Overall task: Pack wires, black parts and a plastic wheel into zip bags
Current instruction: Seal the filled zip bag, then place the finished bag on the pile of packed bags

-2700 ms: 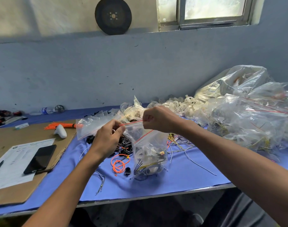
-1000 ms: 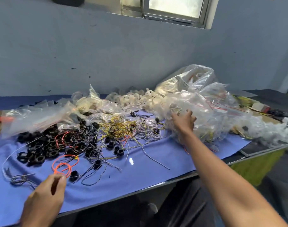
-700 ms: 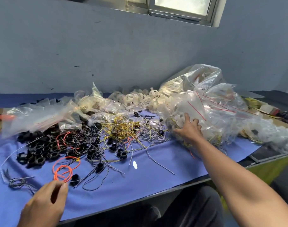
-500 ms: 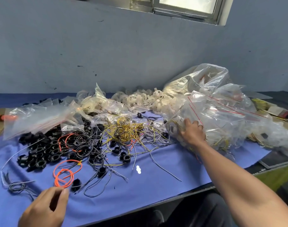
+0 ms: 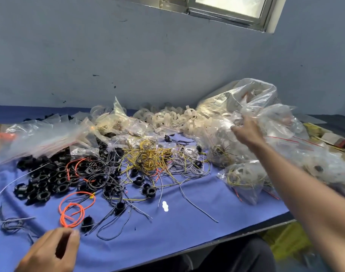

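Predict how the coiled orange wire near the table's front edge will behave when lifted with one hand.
The orange wire probably hangs floppy, its loose loops sagging open. It looks thin, so likely very light. A black wire crosses its loops, so it may snag and drag along.

Right arm is stretched forward, right hand (image 5: 247,132) raised, fingers spread, nothing clearly gripped. Left hand (image 5: 50,252) is held low and near, fingers loosely curled, empty.

- wall (image 5: 128,55): painted blue-grey, scuffed with small dark marks, runs behind the bench
- window (image 5: 226,8): metal frame, set high in the wall, bright daylight through the pane
- bench (image 5: 167,238): below the wall, covered by blue cloth, dark front edge
- light: soft, daylight from the window
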The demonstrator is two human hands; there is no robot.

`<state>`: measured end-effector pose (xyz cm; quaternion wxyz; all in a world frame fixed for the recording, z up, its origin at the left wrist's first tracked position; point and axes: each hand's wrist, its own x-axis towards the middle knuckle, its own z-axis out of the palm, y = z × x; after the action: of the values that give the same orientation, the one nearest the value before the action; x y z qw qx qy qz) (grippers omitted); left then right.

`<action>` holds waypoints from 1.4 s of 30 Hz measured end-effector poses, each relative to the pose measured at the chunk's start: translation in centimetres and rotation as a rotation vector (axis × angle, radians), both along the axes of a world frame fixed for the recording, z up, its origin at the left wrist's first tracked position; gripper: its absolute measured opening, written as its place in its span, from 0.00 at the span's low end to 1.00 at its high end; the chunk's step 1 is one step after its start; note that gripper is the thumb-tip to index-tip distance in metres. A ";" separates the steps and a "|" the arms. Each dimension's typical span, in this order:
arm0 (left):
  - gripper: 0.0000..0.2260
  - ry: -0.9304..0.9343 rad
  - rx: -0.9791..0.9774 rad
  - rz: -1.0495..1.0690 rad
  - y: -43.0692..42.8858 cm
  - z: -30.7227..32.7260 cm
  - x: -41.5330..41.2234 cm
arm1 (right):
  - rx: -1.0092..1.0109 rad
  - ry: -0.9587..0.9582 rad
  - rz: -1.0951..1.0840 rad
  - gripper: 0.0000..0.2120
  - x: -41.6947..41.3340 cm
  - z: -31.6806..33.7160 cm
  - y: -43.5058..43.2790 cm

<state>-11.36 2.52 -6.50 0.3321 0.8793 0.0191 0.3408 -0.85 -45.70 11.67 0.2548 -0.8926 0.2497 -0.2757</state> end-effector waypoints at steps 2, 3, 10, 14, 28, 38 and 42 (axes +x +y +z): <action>0.10 0.029 0.025 0.042 0.0 0.0 0.0 | -0.024 0.032 0.123 0.26 -0.2 -3.3 3.4; 0.09 0.048 0.027 0.044 0.1 0.0 -0.1 | -0.021 0.040 0.188 0.23 -0.4 -5.0 5.2; 0.07 0.291 -0.106 -0.097 1.7 1.1 0.0 | 0.041 -0.061 0.291 0.13 -1.9 -15.4 15.7; 0.04 0.195 -0.080 -0.156 2.1 4.0 4.5 | -0.098 0.009 0.301 0.08 -1.9 -17.1 16.4; 0.32 0.432 0.352 0.298 9.6 7.4 29.6 | -0.019 0.034 0.275 0.08 -1.8 -16.9 16.4; 0.17 0.335 0.526 -0.013 10.0 7.1 31.3 | -0.018 0.053 0.273 0.07 -2.2 -16.8 16.5; 0.14 0.202 0.413 -0.082 8.4 8.7 30.9 | -0.007 0.041 0.262 0.07 -2.2 -16.9 16.5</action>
<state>19.58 10.91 2.20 0.1548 0.9584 -0.0537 0.2338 -3.03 -29.16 -5.27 0.2801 -0.9239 0.1352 -0.2228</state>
